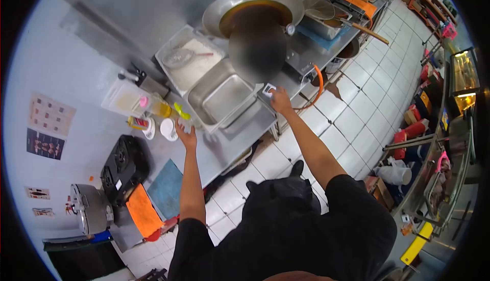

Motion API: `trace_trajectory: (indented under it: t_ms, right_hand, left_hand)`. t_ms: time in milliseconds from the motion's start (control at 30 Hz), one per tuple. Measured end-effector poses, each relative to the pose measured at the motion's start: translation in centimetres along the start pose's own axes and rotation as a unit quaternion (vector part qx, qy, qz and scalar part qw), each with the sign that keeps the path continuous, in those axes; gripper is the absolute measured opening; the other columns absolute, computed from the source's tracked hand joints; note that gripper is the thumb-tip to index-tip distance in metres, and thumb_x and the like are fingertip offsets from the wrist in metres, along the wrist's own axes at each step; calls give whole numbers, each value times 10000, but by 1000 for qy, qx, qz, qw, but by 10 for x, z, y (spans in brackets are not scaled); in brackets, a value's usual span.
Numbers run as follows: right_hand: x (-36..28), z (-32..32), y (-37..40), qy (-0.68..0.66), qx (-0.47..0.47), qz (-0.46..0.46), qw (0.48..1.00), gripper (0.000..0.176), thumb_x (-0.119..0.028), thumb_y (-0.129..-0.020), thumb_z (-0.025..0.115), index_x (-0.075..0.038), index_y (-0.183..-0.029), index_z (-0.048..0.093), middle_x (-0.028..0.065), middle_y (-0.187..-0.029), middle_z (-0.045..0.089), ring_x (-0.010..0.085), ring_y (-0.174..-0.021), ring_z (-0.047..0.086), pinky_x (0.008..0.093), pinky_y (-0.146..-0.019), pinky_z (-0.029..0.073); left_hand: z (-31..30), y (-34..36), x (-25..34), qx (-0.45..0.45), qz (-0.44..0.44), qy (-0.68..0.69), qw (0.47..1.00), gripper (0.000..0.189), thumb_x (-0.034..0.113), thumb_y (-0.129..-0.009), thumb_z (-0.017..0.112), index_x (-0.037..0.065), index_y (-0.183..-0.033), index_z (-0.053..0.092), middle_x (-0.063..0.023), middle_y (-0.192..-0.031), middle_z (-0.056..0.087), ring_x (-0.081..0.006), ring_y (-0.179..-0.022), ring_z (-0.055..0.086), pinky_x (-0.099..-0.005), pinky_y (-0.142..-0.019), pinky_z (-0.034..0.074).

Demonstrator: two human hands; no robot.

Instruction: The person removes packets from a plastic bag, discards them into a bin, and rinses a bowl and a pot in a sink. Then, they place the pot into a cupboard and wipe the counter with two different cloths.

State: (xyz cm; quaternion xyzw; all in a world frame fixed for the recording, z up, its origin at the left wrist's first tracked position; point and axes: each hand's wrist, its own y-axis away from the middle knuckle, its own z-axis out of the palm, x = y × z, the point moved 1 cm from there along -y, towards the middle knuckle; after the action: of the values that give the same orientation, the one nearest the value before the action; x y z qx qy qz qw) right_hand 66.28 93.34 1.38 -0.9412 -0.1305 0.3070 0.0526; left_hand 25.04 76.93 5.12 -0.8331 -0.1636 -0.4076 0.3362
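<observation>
My right hand (280, 100) has its fingers curled against a small white device with a dark display (269, 90), like a kitchen timer, at the steel table's edge. Just left of it sits an empty rectangular steel pan (223, 95). My left hand (187, 136) is over the table by that pan's left corner, fingers apart. Close to its fingertips are a bright yellow-green item (181, 111) and a round white lid or tub (169, 129). A bottle of yellow liquid (162, 109) with a pink top stands just beyond.
Behind the pan, a clear tub (176, 69) holds white powder and a strainer. A large wok (214, 13) of dark oil has a dial thermometer (290, 29) at its rim. An orange hose (321, 90) loops off the table edge. A black stove (124, 166) stands left.
</observation>
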Motion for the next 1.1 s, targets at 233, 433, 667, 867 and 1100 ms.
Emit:
trace_trajectory:
  t_ms: [233, 433, 667, 867, 1100]
  right_hand:
    - [20, 9, -30, 9, -9, -77, 997, 414, -196, -683, 764, -162, -1063, 605, 141, -1084, 553, 341, -1083, 493, 453, -925, 427]
    - [47, -62, -24, -83, 126, -6, 989, 466, -147, -646, 780, -104, -1046, 546, 138, -1016, 579, 342, -997, 503, 433, -883, 417]
    - [106, -128, -65, -59, 194, 12, 979, 441, -139, -696, 763, -54, -1053, 520, 170, -1007, 581, 374, -988, 512, 435, -858, 419]
    - [119, -117, -75, -63, 174, 12, 983, 454, -164, -698, 776, -55, -1059, 523, 178, -1033, 598, 378, -985, 516, 445, -854, 420]
    - [115, -113, -69, -67, 184, 6, 981, 521, -174, -692, 794, -52, -1114, 515, 182, -1032, 591, 386, -1006, 511, 451, -869, 413]
  left_hand:
    - [-27, 62, 46, 219, -304, 342, 862, 527, 75, -891, 553, 173, -1376, 372, -120, -1278, 465, -234, -1093, 541, -387, -915, 463]
    - [-19, 326, 55, 206, -305, 244, 897, 403, 130, -891, 537, 54, -1284, 488, -51, -950, 581, -123, -794, 537, -234, -656, 439]
    - [-19, 561, 81, 258, -618, 137, 730, 279, 224, -917, 547, 74, -1149, 587, -63, -894, 629, -172, -759, 593, -284, -619, 488]
    - [-21, 581, 56, 183, -630, 82, 750, 284, 207, -898, 558, 73, -1144, 606, -70, -904, 638, -175, -784, 603, -276, -653, 498]
    - [-41, 426, 25, 68, -460, 142, 874, 298, 142, -882, 541, 50, -1159, 598, -70, -905, 643, -140, -805, 603, -261, -680, 490]
